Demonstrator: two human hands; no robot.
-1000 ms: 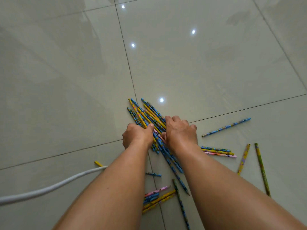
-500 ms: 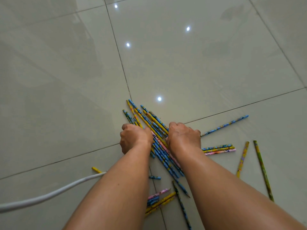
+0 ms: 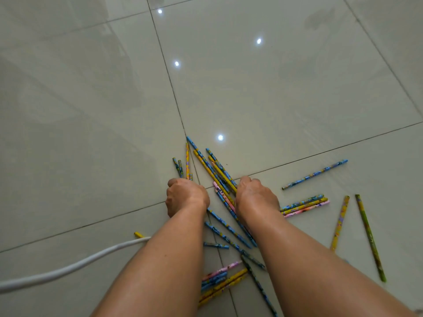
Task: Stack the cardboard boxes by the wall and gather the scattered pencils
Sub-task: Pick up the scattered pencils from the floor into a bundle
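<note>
Wider apart than before, our hands split the pile: our left hand grips a few pencils, our right hand curls round the main bundle on the floor.

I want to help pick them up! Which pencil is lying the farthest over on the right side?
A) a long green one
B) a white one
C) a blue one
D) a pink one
A: the long green pencil lies alone at the far right, just past the yellow pencil beside it.
</note>
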